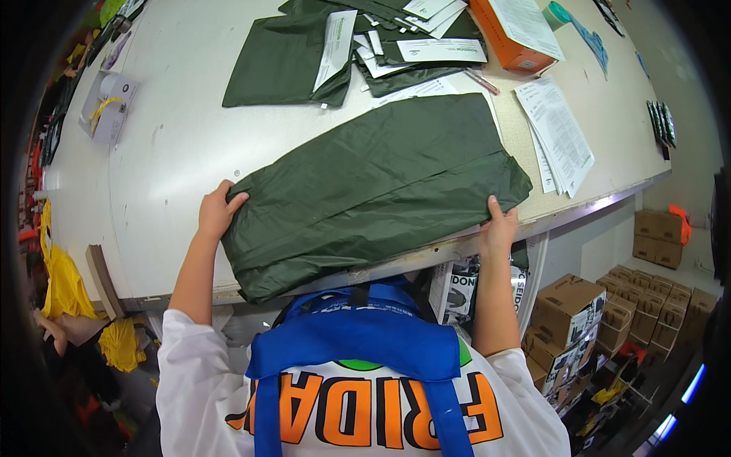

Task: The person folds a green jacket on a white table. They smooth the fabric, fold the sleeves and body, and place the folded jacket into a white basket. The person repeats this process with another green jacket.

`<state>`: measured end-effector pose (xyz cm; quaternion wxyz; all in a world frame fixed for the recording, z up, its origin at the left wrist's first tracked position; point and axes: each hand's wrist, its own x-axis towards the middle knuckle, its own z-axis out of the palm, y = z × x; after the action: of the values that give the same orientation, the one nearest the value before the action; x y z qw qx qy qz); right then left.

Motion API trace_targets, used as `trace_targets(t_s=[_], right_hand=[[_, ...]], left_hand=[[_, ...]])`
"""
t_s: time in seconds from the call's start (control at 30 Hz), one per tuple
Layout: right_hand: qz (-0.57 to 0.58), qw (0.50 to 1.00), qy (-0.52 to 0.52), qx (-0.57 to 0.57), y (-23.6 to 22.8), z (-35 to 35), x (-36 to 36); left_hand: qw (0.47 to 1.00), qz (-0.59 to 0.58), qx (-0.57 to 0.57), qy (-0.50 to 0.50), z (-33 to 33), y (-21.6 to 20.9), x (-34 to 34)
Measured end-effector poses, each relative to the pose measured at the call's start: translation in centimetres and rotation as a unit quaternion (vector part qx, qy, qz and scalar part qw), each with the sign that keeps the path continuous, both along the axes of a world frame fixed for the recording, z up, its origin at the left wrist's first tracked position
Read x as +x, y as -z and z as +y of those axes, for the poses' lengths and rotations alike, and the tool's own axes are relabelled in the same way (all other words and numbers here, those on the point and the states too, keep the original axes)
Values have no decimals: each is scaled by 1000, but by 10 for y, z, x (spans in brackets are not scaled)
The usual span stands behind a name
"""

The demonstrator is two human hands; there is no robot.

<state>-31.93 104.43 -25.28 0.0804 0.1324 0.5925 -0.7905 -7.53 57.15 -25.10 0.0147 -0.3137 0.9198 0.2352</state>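
Observation:
A long folded piece of dark green, thin shiny fabric [373, 171] spans the front of the table, its lower left corner hanging past the table edge. My left hand [219, 211] pinches its left end, thumb on top and fingers mostly hidden behind. At the right end, my right hand [499, 226] grips the near edge with the thumb above and the other fingers underneath. Faint creases run lengthwise across the cloth. Beyond it lies a flat dark green packet [278, 65] with a white printed slip [335, 50] on top.
More green packets with paper slips [442, 50] are piled at the back, near an orange box [514, 38] and a pen [483, 82]. Printed sheets [556, 137] lie to the right. A small white box [109, 107] stands at left. Cardboard cartons [567, 308] are stacked below right.

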Motion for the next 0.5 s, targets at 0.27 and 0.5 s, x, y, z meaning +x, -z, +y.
trace_targets(t_s=[0.27, 0.5], right_hand=[[350, 744, -115, 558, -35, -60, -2], [404, 524, -311, 682, 17, -169, -22]], left_hand=[[980, 28, -185, 65, 84, -54, 45], [975, -24, -213, 52, 82, 27, 70]])
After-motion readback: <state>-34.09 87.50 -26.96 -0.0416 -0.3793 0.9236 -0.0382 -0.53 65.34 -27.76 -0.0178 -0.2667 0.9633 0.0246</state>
